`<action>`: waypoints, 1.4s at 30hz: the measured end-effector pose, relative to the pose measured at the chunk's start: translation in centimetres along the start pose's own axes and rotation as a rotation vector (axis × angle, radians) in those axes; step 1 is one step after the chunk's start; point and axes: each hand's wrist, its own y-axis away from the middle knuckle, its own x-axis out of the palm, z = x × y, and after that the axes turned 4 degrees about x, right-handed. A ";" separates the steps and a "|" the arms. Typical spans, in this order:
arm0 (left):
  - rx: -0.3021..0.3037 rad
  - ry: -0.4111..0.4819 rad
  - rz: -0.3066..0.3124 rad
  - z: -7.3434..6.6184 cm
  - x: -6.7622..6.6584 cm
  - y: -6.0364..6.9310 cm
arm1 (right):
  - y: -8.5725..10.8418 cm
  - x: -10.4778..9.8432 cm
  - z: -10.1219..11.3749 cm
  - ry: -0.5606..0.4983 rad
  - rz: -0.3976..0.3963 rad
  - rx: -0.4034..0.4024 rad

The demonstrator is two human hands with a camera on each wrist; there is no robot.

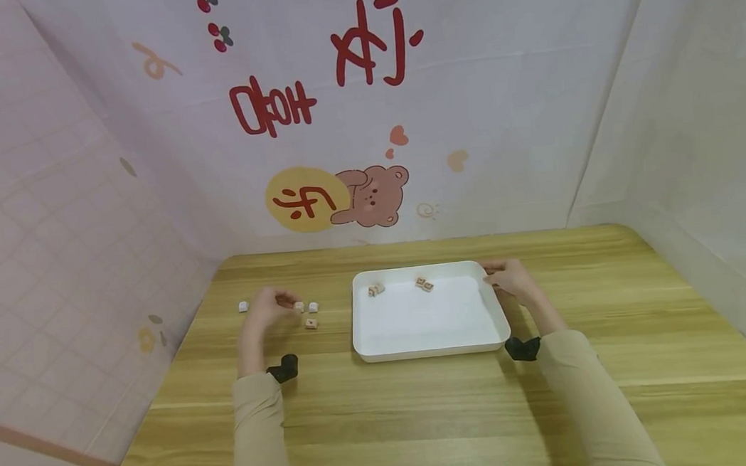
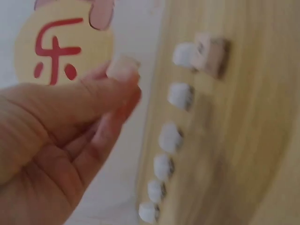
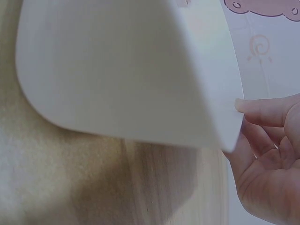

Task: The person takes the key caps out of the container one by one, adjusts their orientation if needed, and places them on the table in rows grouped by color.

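A shallow white rectangular tray [image 1: 431, 322] lies on the table, and my right hand [image 1: 509, 279] holds its far right corner. The right wrist view shows the thumb [image 3: 258, 110] on the tray's rim and fingers below the edge. My left hand [image 1: 269, 309], left of the tray, is above a row of small white keycaps [image 1: 313, 307]. In the blurred left wrist view, thumb and fingers of the left hand [image 2: 70, 122] pinch a small pale piece that looks like a keycap [image 2: 123, 67]. A beige keycap with a mark [image 2: 209, 54] sits beside the row.
Two small groups of beige keycaps [image 1: 424, 285] lie inside the tray near its far wall. One white keycap [image 1: 243, 306] is at the left end of the row. A printed cloth [image 1: 481, 112] hangs behind the wooden table [image 1: 410, 416] and along its sides.
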 end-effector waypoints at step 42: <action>0.225 -0.102 0.056 -7.9 3.0 -3.4 | 0.0 0.0 0.0 -0.006 0.005 0.002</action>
